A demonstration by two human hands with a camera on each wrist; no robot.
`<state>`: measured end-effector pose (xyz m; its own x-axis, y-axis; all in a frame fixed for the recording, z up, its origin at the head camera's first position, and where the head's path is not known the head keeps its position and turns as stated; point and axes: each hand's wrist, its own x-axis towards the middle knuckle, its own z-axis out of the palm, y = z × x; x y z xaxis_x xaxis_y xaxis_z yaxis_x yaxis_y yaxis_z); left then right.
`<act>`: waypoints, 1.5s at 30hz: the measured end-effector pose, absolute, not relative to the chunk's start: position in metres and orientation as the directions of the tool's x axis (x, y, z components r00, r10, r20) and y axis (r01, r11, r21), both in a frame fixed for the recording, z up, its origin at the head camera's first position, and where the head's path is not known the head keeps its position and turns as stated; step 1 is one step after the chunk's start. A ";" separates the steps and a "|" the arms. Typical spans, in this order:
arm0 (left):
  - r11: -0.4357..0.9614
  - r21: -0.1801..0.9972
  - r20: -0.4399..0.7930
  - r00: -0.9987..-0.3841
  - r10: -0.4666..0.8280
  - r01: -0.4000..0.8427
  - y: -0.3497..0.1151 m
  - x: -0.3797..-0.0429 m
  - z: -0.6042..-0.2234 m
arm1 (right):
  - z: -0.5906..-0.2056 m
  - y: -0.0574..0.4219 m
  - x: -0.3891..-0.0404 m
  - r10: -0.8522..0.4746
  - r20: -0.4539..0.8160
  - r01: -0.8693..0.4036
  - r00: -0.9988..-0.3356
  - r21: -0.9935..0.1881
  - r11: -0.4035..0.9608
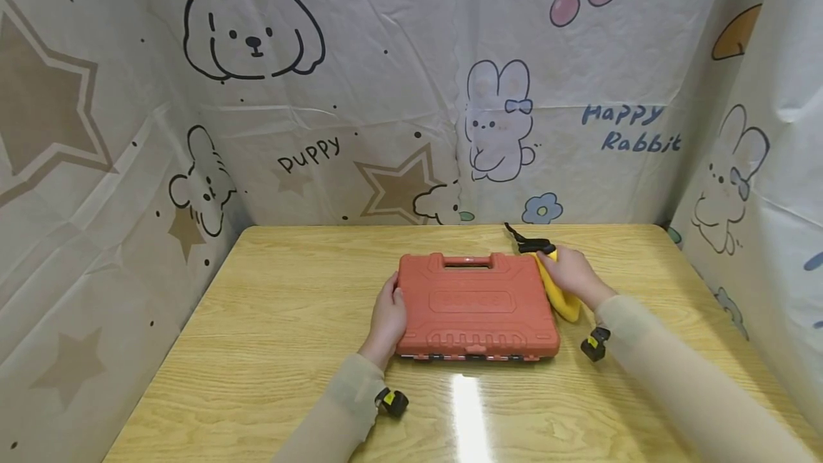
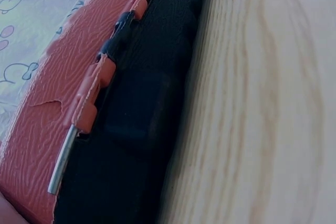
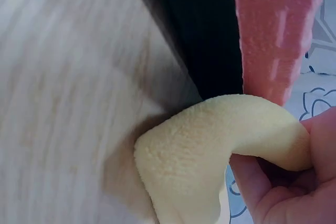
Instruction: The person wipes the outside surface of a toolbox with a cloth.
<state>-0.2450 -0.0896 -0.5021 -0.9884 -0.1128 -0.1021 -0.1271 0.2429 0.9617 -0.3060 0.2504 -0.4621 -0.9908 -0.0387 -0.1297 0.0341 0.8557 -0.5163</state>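
Observation:
A red plastic carrying case [image 1: 472, 306] with a black base lies flat on the table, its handle toward the back. Against the case's left side rests my left hand [image 1: 386, 320], fingers along the edge and thumb near the lid. Only a sliver of that hand [image 2: 9, 211] appears in the left wrist view. At the case's right side my right hand [image 1: 572, 274] pinches a soft yellow fabric piece [image 1: 564, 304]. A black strap [image 1: 530, 243] shows by its upper end. Close up, the yellow fabric [image 3: 184, 161] looks fuzzy and bent over, beside the case [image 3: 273, 35].
The light wooden table [image 1: 289, 320] extends around the case on both sides. A printed cloth [image 1: 386, 91] with cartoon animals hangs behind and along the sides. Small black devices [image 1: 393, 402] are worn at both wrists. A metal pin [image 2: 62, 161] sticks out of the case's hinge.

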 end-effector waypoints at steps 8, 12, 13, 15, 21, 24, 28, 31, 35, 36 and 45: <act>0.243 0.962 -0.098 -0.988 -0.119 -0.125 -0.090 -0.245 -0.501 | -0.465 0.248 -0.296 -0.027 -0.118 0.036 -0.993 -0.501 0.865; 0.242 0.962 -0.097 -0.989 -0.115 -0.122 -0.090 -0.245 -0.501 | -0.466 0.248 -0.288 -0.027 -0.117 0.037 -0.993 -0.504 0.863; 0.239 0.963 -0.100 -0.988 -0.115 -0.125 -0.090 -0.244 -0.501 | -0.466 0.248 -0.287 -0.025 -0.118 0.039 -0.993 -0.507 0.861; 0.239 0.963 -0.099 -0.989 -0.111 -0.123 -0.089 -0.244 -0.501 | -0.467 0.248 -0.283 -0.027 -0.115 0.036 -0.993 -0.512 0.858; 0.239 0.963 -0.096 -0.989 -0.110 -0.121 -0.089 -0.244 -0.502 | -0.468 0.249 -0.269 -0.051 -0.066 -0.012 -0.996 -0.494 0.869; 0.238 0.964 -0.096 -0.989 -0.111 -0.120 -0.089 -0.245 -0.502 | -0.468 0.249 -0.262 -0.057 -0.056 -0.023 -0.997 -0.483 0.875; 0.233 0.964 -0.101 -0.989 -0.108 -0.124 -0.089 -0.244 -0.500 | -0.470 0.248 -0.251 -0.053 -0.054 -0.019 -0.997 -0.496 0.868; 0.227 0.965 -0.106 -0.989 -0.107 -0.129 -0.089 -0.244 -0.500 | -0.471 0.247 -0.243 -0.050 -0.041 -0.023 -0.998 -0.508 0.861; 0.222 0.967 -0.105 -0.988 -0.110 -0.128 -0.090 -0.245 -0.500 | -0.472 0.247 -0.234 -0.052 -0.026 -0.031 -0.998 -0.515 0.857; 0.225 0.966 -0.102 -0.989 -0.110 -0.125 -0.090 -0.245 -0.500 | -0.473 0.247 -0.232 -0.053 -0.026 -0.032 -0.998 -0.516 0.856; 0.226 0.966 -0.104 -0.988 -0.112 -0.127 -0.090 -0.244 -0.501 | -0.470 0.247 -0.215 -0.042 -0.055 -0.008 -0.998 -0.519 0.855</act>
<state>-0.2439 -0.0896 -0.5010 -0.9882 -0.1122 -0.1039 -0.1271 0.2259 0.9658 -0.2147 0.2473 -0.4704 -0.9976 -0.0425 -0.0548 -0.0079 0.8548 -0.5189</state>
